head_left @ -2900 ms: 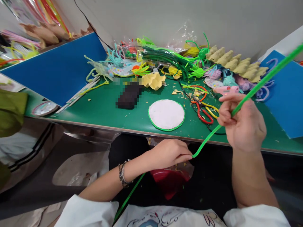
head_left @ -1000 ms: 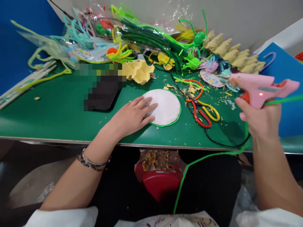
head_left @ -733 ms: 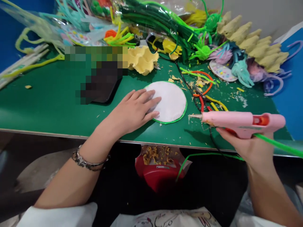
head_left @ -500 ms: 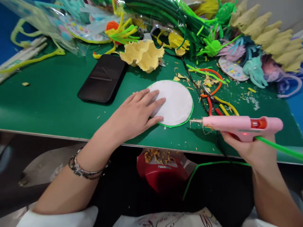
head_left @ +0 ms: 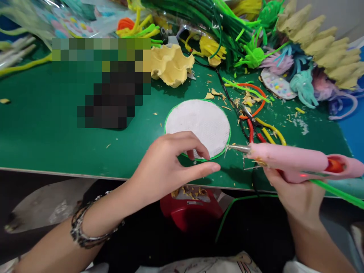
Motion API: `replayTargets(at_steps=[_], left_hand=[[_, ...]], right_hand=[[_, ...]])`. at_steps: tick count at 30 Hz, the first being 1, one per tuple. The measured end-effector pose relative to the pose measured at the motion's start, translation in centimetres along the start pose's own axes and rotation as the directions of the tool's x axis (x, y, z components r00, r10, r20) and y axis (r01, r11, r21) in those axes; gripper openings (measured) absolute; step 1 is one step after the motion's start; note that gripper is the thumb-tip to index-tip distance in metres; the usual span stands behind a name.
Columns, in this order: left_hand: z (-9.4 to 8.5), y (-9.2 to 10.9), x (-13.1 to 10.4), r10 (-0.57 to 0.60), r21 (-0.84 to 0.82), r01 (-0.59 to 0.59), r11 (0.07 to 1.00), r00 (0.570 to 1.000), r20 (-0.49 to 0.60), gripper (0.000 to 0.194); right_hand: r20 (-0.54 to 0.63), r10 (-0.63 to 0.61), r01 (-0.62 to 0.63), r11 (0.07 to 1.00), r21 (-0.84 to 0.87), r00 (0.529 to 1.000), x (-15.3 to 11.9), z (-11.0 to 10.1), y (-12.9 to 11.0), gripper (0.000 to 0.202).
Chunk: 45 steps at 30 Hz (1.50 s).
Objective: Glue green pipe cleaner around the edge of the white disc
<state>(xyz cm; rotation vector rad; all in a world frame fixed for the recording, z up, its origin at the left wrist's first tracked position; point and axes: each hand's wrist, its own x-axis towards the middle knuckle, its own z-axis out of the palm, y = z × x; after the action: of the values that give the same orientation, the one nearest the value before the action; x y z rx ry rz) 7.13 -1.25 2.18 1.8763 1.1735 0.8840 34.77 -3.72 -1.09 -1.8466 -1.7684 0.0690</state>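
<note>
A white round disc (head_left: 199, 123) with a green pipe-cleaner rim lies flat on the green table (head_left: 57, 151). Over its near edge is my left hand (head_left: 176, 163), thumb and fingers apart, holding nothing. My right hand (head_left: 295, 193) grips a pink glue gun (head_left: 290, 157) by its handle, to the right of the disc. The gun's metal tip is at the disc's right edge, with thin glue strings around it. A green pipe cleaner (head_left: 335, 189) runs out to the right from beside the gun's handle.
Pliers (head_left: 253, 129) with red and yellow handles lie behind the gun, near an orange pipe cleaner (head_left: 260, 108). A yellow egg-carton piece (head_left: 172, 64) sits behind the disc. A pixelated dark object (head_left: 113, 98) is at left. Pipe-cleaner bundles (head_left: 196, 19) line the back.
My left hand has lifted off the disc's left side and moved right and toward me, its fingers now curved. The glue gun has come slightly nearer, its tip now at the rim.
</note>
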Motion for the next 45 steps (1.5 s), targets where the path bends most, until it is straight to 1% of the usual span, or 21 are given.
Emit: replayTargets(at_steps=[2, 3, 4, 7, 9, 11, 15, 17, 19, 24, 30, 33, 36, 38, 40, 42, 43, 45], left_hand=[[0.4, 0.4, 0.0, -0.035, -0.099, 0.030, 0.995, 0.999, -0.042, 0.013], [0.6, 0.6, -0.1, -0.058, -0.161, 0.050, 0.986, 0.997, -0.049, 0.011], [0.8, 0.8, -0.1, -0.089, -0.229, 0.076, 0.970, 0.995, -0.044, 0.010], [1.5, 1.2, -0.4, -0.198, -0.436, 0.199, 0.878, 0.979, 0.050, 0.010], [1.9, 1.4, -0.5, -0.257, -0.530, 0.280, 0.800, 0.959, 0.119, 0.011], [2.2, 1.5, -0.5, -0.291, -0.596, 0.331, 0.732, 0.942, 0.166, 0.010], [2.5, 1.6, -0.4, -0.309, -0.677, 0.387, 0.626, 0.920, 0.240, 0.007], [2.5, 1.6, -0.4, -0.311, -0.699, 0.392, 0.598, 0.917, 0.249, 0.007], [2.6, 1.6, -0.4, -0.314, -0.711, 0.384, 0.589, 0.920, 0.237, 0.008], [2.5, 1.4, -0.5, -0.316, -0.685, 0.374, 0.625, 0.924, 0.216, 0.010], [2.1, 1.2, -0.3, -0.319, -0.646, 0.319, 0.694, 0.940, 0.122, 0.014], [1.9, 1.1, -0.2, -0.302, -0.633, 0.276, 0.724, 0.951, 0.069, 0.015], [1.8, 1.0, -0.2, -0.275, -0.595, 0.239, 0.767, 0.961, 0.031, 0.017], [1.7, 1.0, -0.2, -0.242, -0.542, 0.199, 0.816, 0.970, -0.008, 0.016], [1.6, 0.9, -0.3, -0.179, -0.451, 0.126, 0.884, 0.981, -0.078, 0.015], [1.6, 0.8, -0.3, -0.090, -0.321, 0.037, 0.946, 0.984, -0.152, 0.014], [1.6, 0.7, -0.2, -0.042, -0.250, -0.004, 0.968, 0.983, -0.178, 0.014], [1.5, 0.4, -0.1, 0.042, -0.122, -0.067, 0.990, 0.979, -0.199, 0.013]], right_hand=[[-0.167, -0.058, 0.044, 0.995, -0.088, 0.984, -0.3, -0.1, -0.9, 0.038], [-0.222, -0.098, 0.073, 0.990, -0.121, 0.970, -0.4, -0.1, -1.4, 0.038], [-0.245, -0.138, 0.104, 0.984, -0.145, 0.960, -0.4, -0.1, -1.8, 0.036], [-0.243, -0.225, 0.184, 0.967, -0.179, 0.944, -0.6, -0.2, -2.5, 0.029], [-0.234, -0.266, 0.225, 0.956, -0.189, 0.935, -0.7, -0.2, -2.6, 0.028], [-0.219, -0.291, 0.252, 0.949, -0.187, 0.932, -0.8, -0.3, -2.6, 0.027], [-0.205, -0.291, 0.252, 0.948, -0.195, 0.935, -0.9, -0.4, -2.7, 0.025], [-0.210, -0.316, 0.275, 0.940, -0.203, 0.925, -0.9, -0.4, -2.7, 0.025], [-0.219, -0.350, 0.305, 0.928, -0.214, 0.911, -0.9, -0.5, -2.7, 0.025], [-0.204, -0.388, 0.335, 0.908, -0.252, 0.899, -0.9, -0.6, -2.4, 0.025], [-0.239, -0.416, 0.350, 0.895, -0.275, 0.877, -0.7, -0.6, -2.1, 0.028], [-0.242, -0.379, 0.316, 0.912, -0.264, 0.893, -0.5, -0.5, -2.2, 0.033], [-0.280, -0.328, 0.260, 0.932, -0.253, 0.902, -0.3, -0.5, -2.4, 0.042], [-0.326, -0.329, 0.251, 0.933, -0.259, 0.886, -0.2, -0.5, -2.3, 0.045], [-0.349, -0.343, 0.256, 0.928, -0.272, 0.872, -0.2, -0.5, -2.0, 0.045], [-0.358, -0.316, 0.230, 0.937, -0.263, 0.879, -0.3, -0.5, -1.6, 0.045], [-0.362, -0.271, 0.194, 0.952, -0.236, 0.892, -0.3, -0.5, -1.3, 0.044], [-0.373, -0.128, 0.077, 0.986, -0.150, 0.919, -0.4, -0.6, -0.6, 0.042]])
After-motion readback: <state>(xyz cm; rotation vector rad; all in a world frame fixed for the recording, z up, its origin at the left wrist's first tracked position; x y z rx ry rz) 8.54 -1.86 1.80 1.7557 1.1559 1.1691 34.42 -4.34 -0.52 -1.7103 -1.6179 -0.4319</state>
